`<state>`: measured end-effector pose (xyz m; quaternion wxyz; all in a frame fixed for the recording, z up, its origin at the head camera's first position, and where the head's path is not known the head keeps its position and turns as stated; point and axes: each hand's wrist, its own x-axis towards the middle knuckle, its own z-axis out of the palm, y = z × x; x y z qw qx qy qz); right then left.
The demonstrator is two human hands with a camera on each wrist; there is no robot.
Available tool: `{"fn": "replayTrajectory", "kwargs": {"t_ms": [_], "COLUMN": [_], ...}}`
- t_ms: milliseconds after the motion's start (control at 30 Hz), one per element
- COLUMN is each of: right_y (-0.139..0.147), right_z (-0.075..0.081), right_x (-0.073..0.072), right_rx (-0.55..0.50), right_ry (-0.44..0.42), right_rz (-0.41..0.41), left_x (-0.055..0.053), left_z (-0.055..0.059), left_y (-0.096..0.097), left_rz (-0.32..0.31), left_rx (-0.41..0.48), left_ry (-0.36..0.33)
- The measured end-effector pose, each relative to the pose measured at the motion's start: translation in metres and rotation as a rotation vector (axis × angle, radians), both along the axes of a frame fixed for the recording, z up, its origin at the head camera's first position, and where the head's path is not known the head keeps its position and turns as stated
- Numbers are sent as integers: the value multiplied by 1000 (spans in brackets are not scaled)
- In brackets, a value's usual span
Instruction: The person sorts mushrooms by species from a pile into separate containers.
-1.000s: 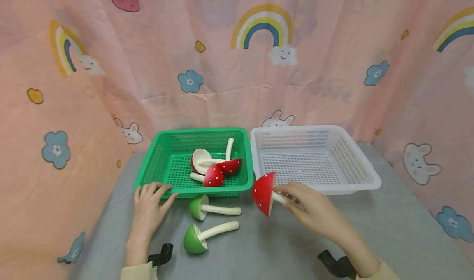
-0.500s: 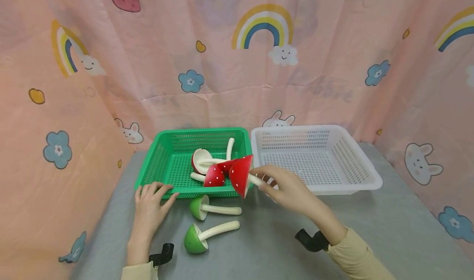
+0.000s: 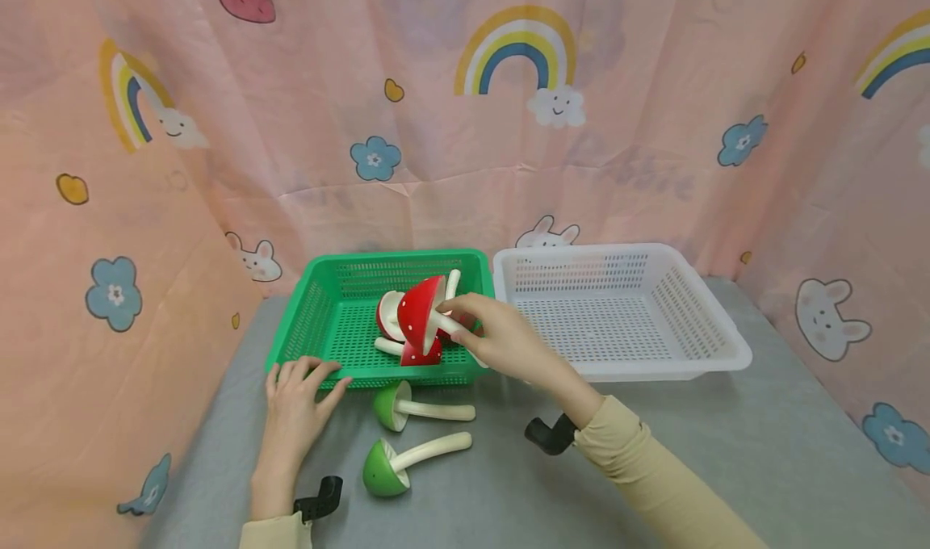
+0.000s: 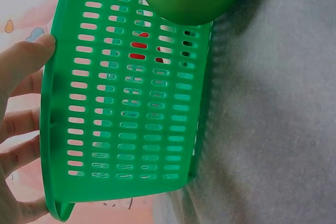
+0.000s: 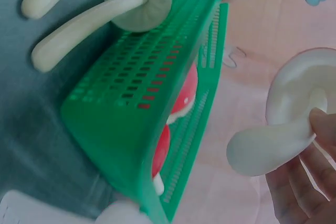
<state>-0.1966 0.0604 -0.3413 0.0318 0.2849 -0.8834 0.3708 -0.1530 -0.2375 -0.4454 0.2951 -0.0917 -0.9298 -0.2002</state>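
Observation:
A toy mushroom with a red, white-dotted cap (image 3: pixel 419 311) is held by its white stem in my right hand (image 3: pixel 501 335), above the green basket (image 3: pixel 312 323). In the right wrist view, its pale stem (image 5: pixel 268 148) shows between thumb and fingers. Beneath it in the basket lie several other red mushrooms (image 3: pixel 421 354), partly hidden by the held one. My left hand (image 3: pixel 294 404) grips the basket's near left rim; the left wrist view has the thumb (image 4: pixel 44 45) at the rim and the fingers behind it. Two green-capped mushrooms (image 3: pixel 429 412) (image 3: pixel 388 468) lie in front of the basket.
A white basket (image 3: pixel 726 351) stands right beside the green one. Both are on a grey cloth-covered table (image 3: pixel 726 452). Behind and at the sides hangs a pink curtain (image 3: pixel 305 73) printed with rainbows and rabbits.
My right hand has carried the red mushroom leftward and up, from in front of the white basket to over the green basket. My left hand has stayed on the rim.

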Motion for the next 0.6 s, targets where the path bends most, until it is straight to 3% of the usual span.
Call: {"fn": "replayTrajectory", "kwargs": {"t_ms": [333,600], "right_y": [-47,-76], "right_z": [-3,-12], "right_x": [-25,-43], "right_rx": [13,-35], "right_ry": [-33,-138], "right_rz": [59,79], "left_x": [0,0], "left_z": [0,1], "left_y": [-1,1], "left_rz": [6,15], "left_rx": [-14,-15], "left_ry": [-4,-15]}}
